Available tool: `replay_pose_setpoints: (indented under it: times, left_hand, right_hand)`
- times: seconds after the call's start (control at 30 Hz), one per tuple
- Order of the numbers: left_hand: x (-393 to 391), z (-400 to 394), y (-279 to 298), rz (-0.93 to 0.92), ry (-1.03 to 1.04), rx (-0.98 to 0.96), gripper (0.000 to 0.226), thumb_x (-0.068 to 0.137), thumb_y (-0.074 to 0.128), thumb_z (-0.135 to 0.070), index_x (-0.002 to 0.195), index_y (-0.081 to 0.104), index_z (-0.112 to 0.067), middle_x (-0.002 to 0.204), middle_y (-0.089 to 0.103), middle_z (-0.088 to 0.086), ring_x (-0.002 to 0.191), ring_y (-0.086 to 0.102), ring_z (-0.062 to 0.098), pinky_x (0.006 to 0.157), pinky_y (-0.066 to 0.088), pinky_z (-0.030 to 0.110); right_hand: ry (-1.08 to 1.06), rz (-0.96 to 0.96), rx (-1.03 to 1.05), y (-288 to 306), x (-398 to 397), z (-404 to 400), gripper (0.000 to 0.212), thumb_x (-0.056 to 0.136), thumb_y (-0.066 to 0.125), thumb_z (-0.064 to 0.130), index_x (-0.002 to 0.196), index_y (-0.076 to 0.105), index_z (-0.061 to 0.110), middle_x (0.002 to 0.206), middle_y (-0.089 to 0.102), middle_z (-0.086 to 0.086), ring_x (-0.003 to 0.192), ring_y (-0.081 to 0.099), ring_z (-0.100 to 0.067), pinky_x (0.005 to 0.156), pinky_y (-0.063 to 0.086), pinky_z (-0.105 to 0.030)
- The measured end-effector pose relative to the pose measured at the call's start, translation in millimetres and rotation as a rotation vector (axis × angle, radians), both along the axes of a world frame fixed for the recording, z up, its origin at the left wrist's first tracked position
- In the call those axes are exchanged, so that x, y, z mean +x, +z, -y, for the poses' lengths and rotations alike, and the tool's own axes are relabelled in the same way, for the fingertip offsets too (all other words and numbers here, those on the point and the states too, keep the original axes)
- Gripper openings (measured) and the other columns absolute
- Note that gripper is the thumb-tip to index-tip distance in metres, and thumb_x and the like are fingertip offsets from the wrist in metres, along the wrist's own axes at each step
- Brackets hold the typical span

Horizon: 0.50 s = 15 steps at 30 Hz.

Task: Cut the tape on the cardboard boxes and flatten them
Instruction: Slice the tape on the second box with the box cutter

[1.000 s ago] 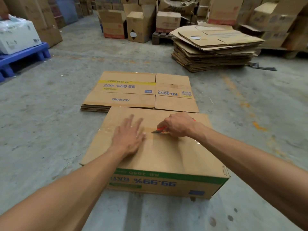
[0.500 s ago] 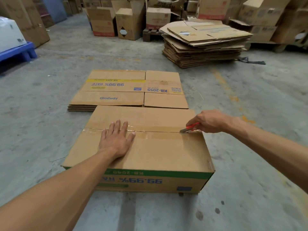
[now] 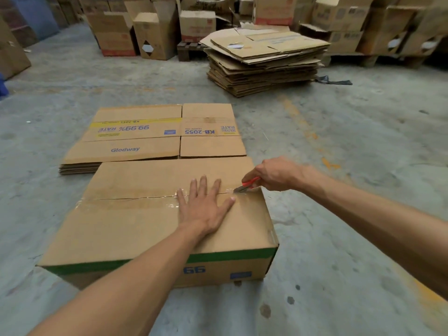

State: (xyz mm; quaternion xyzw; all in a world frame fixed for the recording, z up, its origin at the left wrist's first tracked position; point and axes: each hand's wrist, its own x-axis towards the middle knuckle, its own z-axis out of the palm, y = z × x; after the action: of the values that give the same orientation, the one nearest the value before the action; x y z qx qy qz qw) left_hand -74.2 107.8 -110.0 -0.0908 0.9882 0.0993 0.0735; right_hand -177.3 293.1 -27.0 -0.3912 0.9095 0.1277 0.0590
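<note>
Down on the grey concrete floor (image 3: 339, 166) sits a closed brown cardboard box with a green band along its near top edge (image 3: 135, 229), blue print showing on its front face. Clear packing tape (image 3: 126, 202) runs along the centre seam of its top flaps, and the seam shows as a thin dark line from the left side towards the middle. The left hand (image 3: 206, 209) lies flat on the box top with fingers straight and spread, palm on the near flap, fingertips reaching across the seam. The right hand (image 3: 274, 173) grips a red-handled utility knife (image 3: 246, 185) at the right end of the seam, its blade tip touching the tape just beside the left hand's little finger. Just beyond the box, touching its far edge or nearly so, lies a low stack of flattened brown boxes with yellow band and blue lettering (image 3: 150, 134). Farther back and to the right stands a taller pile of flattened plain cardboard (image 3: 264, 61). Upright cartons (image 3: 152, 32) line the back of the room.
</note>
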Motion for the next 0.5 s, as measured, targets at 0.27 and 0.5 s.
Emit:
replay_pose_setpoints:
  times: [0.27, 0.5]
  left_hand:
    - [2, 0, -4, -0.027, 0.001, -0.007, 0.077, 0.088, 0.008, -0.079, 0.155, -0.004, -0.043, 0.165, -0.012, -0.003, 0.151, -0.015, 0.023, 0.118, -0.008, 0.059]
    - [7, -3, -4, -0.030, -0.011, -0.011, 0.076, 0.088, 0.008, -0.078, 0.155, -0.005, -0.042, 0.165, -0.013, -0.003, 0.151, -0.015, 0.023, 0.118, -0.007, 0.059]
  right_hand:
    - [-0.066, -0.024, -0.007, -7, -7, -56, 0.039, 0.103, 0.046, 0.029, 0.133, 0.051, 0.052, 0.114, 0.072, 0.010, 0.094, 0.067, -0.021, 0.068, 0.054, -0.032]
    - [-0.094, 0.088, -0.104, -21, -8, -73, 0.036, 0.103, 0.046, 0.033, 0.135, 0.054, 0.048, 0.114, 0.072, 0.013, 0.078, 0.059, -0.011, 0.059, 0.044, -0.027]
